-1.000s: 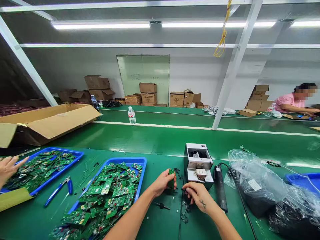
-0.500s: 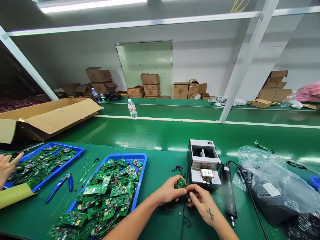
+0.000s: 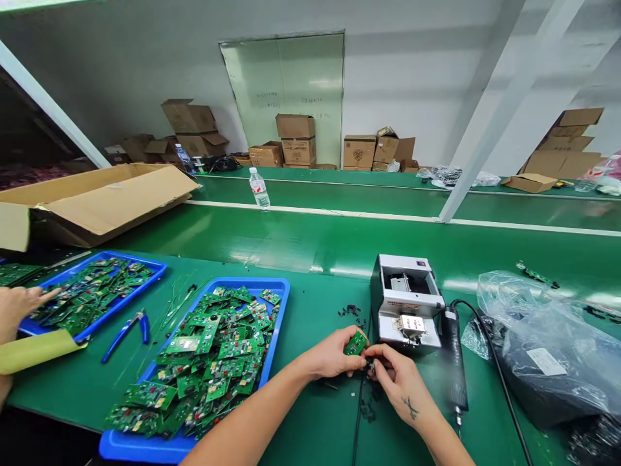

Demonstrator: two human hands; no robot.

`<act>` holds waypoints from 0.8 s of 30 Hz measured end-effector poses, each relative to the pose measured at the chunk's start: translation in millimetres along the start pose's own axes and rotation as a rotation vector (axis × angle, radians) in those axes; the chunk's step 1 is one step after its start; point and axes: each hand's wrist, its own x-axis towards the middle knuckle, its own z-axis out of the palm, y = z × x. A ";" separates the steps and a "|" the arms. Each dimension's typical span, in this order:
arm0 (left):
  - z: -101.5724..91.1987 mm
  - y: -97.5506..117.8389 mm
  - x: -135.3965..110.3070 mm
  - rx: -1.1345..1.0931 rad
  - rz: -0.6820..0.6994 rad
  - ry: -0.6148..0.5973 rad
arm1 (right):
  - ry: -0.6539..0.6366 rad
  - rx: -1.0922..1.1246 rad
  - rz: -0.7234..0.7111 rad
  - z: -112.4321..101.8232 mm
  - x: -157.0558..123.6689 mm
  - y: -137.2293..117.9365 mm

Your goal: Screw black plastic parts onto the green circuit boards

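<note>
My left hand (image 3: 337, 353) pinches a small green circuit board (image 3: 356, 343) between thumb and fingers, its flat face turned up. Against it, my right hand (image 3: 395, 374) has its fingertips closed on a small black part (image 3: 371, 366) at the board's lower edge; the fingers partly cover this part. Both hands are just in front of a grey and black bench machine (image 3: 410, 304). Several loose black parts (image 3: 350, 310) lie on the green table behind my hands, and more lie below them.
Left of my arm, a blue tray (image 3: 286, 291) is heaped with circuit boards. Farther left are blue-handled cutters (image 3: 122, 336), a second blue tray (image 3: 162, 268) and another person's hand (image 3: 22, 304). A black electric screwdriver (image 3: 455, 356) and plastic bags (image 3: 548, 349) lie at right.
The view has tipped downward. My hands stay together at the board, which has turned slightly. The other person's hand has moved, its finger now reaching over the left tray.
</note>
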 end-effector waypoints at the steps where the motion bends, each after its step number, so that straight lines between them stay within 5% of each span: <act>1: 0.0 1.0 -0.7 0.012 -0.006 -0.005 | 0.009 -0.020 -0.007 -0.6 -0.7 -0.3; 10: -0.8 13.7 -11.0 0.142 -0.055 -0.003 | 0.234 -0.150 -0.054 -9.2 -3.3 -6.4; 16: 7.4 26.1 -18.1 0.005 0.112 -0.016 | 0.438 -0.119 -0.011 -11.6 -11.0 -7.7; 24: 18.7 30.1 -20.5 -0.100 0.113 0.086 | 0.480 -0.012 0.039 -2.5 -16.5 -13.2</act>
